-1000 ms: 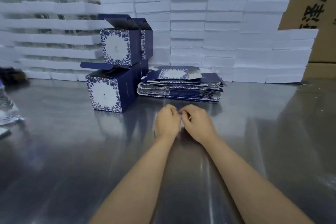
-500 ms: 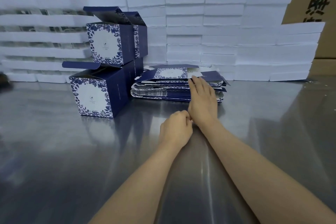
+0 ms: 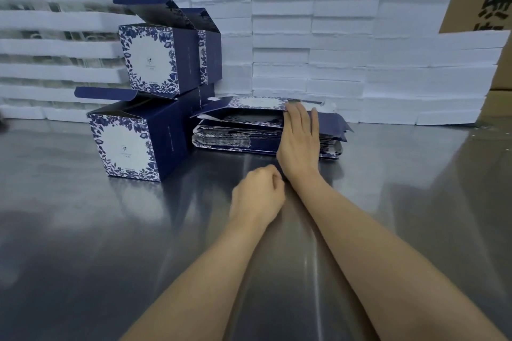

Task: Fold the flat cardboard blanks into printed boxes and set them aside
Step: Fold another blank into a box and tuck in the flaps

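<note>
Flat blanks [image 3: 243,135] sit stacked just right of the folded boxes [image 3: 130,144]; right hand [image 3: 299,141] lies flat, fingers together, left hand [image 3: 257,196] curled empty. Several sheets may lift together.

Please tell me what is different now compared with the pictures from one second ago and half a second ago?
The right hand left the left hand and reached forward; its flat palm now lies on the pile of flat blue-and-white cardboard blanks, whose top blank looks slightly lifted. No firm grip is visible. The left hand stayed loosely curled on the steel table, holding nothing visible. The folded blue floral boxes did not move.
</note>
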A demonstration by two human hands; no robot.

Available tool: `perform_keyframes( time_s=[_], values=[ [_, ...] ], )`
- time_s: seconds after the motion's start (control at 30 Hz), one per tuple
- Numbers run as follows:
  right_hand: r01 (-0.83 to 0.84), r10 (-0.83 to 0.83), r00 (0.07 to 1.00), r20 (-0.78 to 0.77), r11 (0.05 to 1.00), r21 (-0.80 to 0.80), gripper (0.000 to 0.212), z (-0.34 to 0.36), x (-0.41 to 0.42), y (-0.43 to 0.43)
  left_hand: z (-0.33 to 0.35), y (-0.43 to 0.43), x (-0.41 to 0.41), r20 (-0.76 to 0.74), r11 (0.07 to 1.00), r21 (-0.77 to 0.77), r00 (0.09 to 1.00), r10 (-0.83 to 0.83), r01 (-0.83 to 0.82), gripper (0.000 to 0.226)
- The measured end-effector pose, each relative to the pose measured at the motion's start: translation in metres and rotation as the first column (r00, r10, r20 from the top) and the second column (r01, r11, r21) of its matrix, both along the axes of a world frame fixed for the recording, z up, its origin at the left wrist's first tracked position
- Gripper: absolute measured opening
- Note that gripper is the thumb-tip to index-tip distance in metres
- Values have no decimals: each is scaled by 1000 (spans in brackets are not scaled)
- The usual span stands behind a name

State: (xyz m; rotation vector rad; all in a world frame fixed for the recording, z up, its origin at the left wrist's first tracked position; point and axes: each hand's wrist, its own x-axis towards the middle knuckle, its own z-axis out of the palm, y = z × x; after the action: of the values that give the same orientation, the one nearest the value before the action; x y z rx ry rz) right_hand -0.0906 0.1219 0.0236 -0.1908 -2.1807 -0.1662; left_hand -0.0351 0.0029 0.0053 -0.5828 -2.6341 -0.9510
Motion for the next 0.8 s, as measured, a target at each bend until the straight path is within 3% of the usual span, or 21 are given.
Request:
perform_keyframes(
  time_s=[0.13, 0.23, 0.33, 0.43, 0.53, 0.7, 0.8],
  values=[
    [-144, 121, 940, -319, 988, -51, 61, -1, 38, -3, 1, 0, -1, 21, 999, 40, 1000, 9, -10, 18],
    [-298, 227, 880, -417, 947, -115, 59, 0, 72, -9, 5, -2, 3, 36, 987, 160, 999, 2, -8, 30],
    [-399, 308, 801, -513, 914, -74, 51, 1, 105, -11, 10, -7, 12, -22, 935, 353, 1000, -16, 23, 31],
    [-427, 410, 758, -507, 900, 89, 52, 2, 136, -18, 9, -15, 25, -111, 845, 529, 993, -28, 83, 30],
    [-480, 504, 727, -467, 859, 179, 51, 2, 162, -28, 10, -20, 35, -71, 759, 644, 996, -61, 92, 38],
    [-723, 498, 586, -639, 678, -133, 21, 19, 187, -38, 19, -34, 40, 41, 535, 845, 996, -74, 5, 66],
    [-776, 363, 579, -730, 520, -357, 25, 36, 195, -35, 21, -42, 43, 74, 494, 869, 991, -110, -10, 68]
  ],
)
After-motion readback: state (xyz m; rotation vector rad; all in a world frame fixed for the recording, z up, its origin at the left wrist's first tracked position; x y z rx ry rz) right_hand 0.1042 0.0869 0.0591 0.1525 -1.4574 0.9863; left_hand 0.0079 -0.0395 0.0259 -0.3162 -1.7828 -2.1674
